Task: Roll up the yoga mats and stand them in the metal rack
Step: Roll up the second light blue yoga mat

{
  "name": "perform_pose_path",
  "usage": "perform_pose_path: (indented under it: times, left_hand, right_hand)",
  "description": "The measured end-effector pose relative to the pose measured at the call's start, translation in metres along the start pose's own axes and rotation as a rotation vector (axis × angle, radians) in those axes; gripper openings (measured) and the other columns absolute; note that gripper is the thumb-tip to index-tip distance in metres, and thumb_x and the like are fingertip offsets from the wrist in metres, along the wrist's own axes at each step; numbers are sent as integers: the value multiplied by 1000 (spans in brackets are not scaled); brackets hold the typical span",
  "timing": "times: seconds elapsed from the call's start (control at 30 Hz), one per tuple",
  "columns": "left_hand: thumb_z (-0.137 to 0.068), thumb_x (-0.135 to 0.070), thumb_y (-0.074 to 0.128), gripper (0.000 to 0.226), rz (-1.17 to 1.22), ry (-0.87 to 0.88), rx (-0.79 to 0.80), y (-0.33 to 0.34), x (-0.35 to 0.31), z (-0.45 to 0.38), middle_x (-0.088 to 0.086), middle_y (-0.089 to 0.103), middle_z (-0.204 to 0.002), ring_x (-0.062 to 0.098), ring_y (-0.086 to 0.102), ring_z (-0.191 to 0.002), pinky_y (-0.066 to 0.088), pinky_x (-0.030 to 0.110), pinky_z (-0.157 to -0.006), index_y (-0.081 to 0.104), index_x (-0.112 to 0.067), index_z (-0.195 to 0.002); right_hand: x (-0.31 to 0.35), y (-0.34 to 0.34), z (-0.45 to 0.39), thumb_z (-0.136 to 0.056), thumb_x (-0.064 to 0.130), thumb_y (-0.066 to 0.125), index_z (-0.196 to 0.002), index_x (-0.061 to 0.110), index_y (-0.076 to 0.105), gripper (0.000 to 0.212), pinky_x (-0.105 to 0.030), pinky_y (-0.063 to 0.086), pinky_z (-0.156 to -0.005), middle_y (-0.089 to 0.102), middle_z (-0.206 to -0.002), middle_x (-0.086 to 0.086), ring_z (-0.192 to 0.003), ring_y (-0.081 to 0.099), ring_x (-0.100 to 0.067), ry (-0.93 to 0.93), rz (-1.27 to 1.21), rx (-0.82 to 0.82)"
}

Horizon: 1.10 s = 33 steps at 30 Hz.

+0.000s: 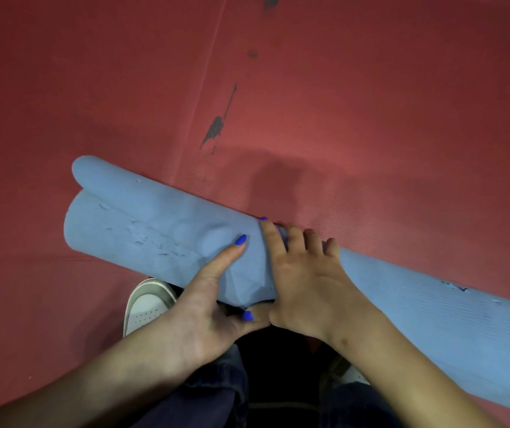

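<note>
Both hands clamp the rolled blue yoga mat (155, 230) near its middle: left hand (207, 307) cups from the near side, thumb on top and fingers tucked under, right hand (306, 273) wraps over the top with fingers curled down the far side. Roll lies across the person's front, on a red mat (371, 103) spread flat on the floor; left end looks loose, outer flap not flush, right end runs out of view. White shoe (148, 304) and dark trousers (216, 390) sit just under the roll. Judgement: foam is soft and light, dents under the thumb, surface already nicked, springy so it will try to unroll; best held mid-length with both hands squeezing, then carried by one end and the middle. Red mat has dark scuffs (216, 128) farther out. No brand, label or readable writing visible. Rack not in view.
</note>
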State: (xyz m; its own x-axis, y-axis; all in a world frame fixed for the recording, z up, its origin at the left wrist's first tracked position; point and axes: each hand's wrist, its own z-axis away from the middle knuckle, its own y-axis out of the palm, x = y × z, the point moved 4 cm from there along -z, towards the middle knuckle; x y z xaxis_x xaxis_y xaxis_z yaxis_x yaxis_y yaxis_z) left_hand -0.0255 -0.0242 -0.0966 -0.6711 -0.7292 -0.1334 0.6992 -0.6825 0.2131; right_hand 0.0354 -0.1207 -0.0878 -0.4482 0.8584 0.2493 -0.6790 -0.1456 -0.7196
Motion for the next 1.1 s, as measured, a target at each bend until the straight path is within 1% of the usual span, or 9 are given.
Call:
perform_pose_path:
  times: [0.13, 0.23, 0.4, 0.57, 0.67, 0.8, 0.9, 0.97, 1.1]
  left_hand:
    - [-67, -37, 75, 45, -16, 71, -47, -2, 4, 4, 14, 74, -88, 30, 72, -82, 56, 52, -77, 68, -12, -103]
    - [-65, -42, 78, 57, -15, 87, -49, 5, -7, -2, 15, 73, -96, 32, 68, -91, 56, 50, -78, 64, -13, -112]
    - [-44, -60, 79, 89, -221, 257, 10, 33, -52, 35, 7, 71, -102, 26, 68, -88, 51, 35, -67, 58, -18, -118]
    - [-43, -54, 84, 86, -456, 665, 128, 63, -83, 153, -2, 68, -106, 22, 64, -92, 49, 43, -82, 54, -26, -118]
    - [-46, -43, 87, 74, -541, 954, 226, 77, -80, 242, -9, 68, -100, 15, 63, -88, 49, 42, -85, 53, -28, -110]
    - [-41, -29, 90, 81, -639, 1268, 402, 77, -61, 359, -13, 69, -104, 5, 68, -87, 52, 25, -63, 54, -29, -113]
    - [-30, -34, 91, 94, -706, 1490, 439, 58, -35, 423, -18, 69, -106, 0, 66, -95, 52, 25, -76, 55, -36, -117]
    - [-29, -39, 89, 96, -767, 1619, 460, 45, -18, 453, -24, 67, -106, -5, 62, -99, 50, 23, -82, 54, -42, -119]
    - [-39, -23, 89, 92, -798, 1667, 625, 19, -2, 475, -24, 66, -110, -6, 61, -100, 49, 10, -75, 52, -44, -121]
  right_hand:
    - [-13, -27, -15, -73, 84, 28, -151, 33, 12, 94, -44, 24, -110, 31, -145, -6, -132, 30, -32, 37, -228, 162]
    - [-27, -51, -53, -84, 77, 27, -140, 18, 45, 84, -34, 33, -106, 46, -142, -12, -129, 43, -30, 142, -410, 146]
    - [-14, -96, -32, -82, 81, 15, -151, 10, 14, 99, -40, 25, -111, 26, -155, -13, -139, 31, -31, 262, -500, -25]
    - [-4, -188, 89, -51, 99, 38, -119, 8, 62, 116, -38, 48, -94, 66, -119, -6, -104, 64, -19, 146, -641, -398]
    - [15, -230, 188, -55, 86, 50, -101, 21, 72, 83, -26, 46, -76, 72, -92, 12, -84, 66, -3, 54, -671, -438]
    - [42, -270, 311, -47, 80, 67, -111, 11, 68, 94, -35, 43, -85, 68, -107, 4, -98, 57, -12, -90, -595, -626]
    - [78, -283, 392, -70, 24, 82, -116, 20, 64, 49, -32, 48, -94, 69, -112, 8, -104, 62, -6, -290, -607, -755]
    - [101, -285, 436, -64, 12, 86, -119, 21, 58, 63, -28, 51, -91, 68, -112, 8, -107, 62, -7, -405, -567, -804]
    - [130, -289, 476, -57, 25, 90, -134, 12, 45, 90, -28, 52, -89, 65, -122, -2, -115, 61, -18, -644, -757, -872]
